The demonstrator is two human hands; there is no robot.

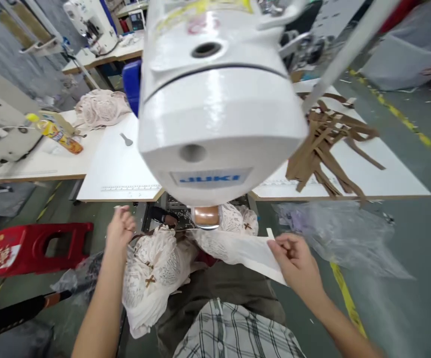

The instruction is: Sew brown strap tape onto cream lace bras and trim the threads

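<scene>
My right hand (295, 261) pinches the end of a cream bra's side band (247, 251). The band stretches from my fingers toward the middle, under the head of a white sewing machine (215, 114). Lace from the bra (238, 219) shows behind the machine's lower end. My left hand (120, 227) is raised at the left with curled fingers; a tiny pale bit shows at its tip, too small to name. Beside my left forearm hangs a bunch of cream lace bras (156, 263) with small brown bows. The machine head hides the needle area.
Brown straps (327, 144) lie piled on the right tabletop (398, 174). On the left stand a drink bottle (60, 136) and a heap of pale lace pieces (101, 108). A red stool (36, 248) is at lower left; clear plastic (353, 238) hangs at right.
</scene>
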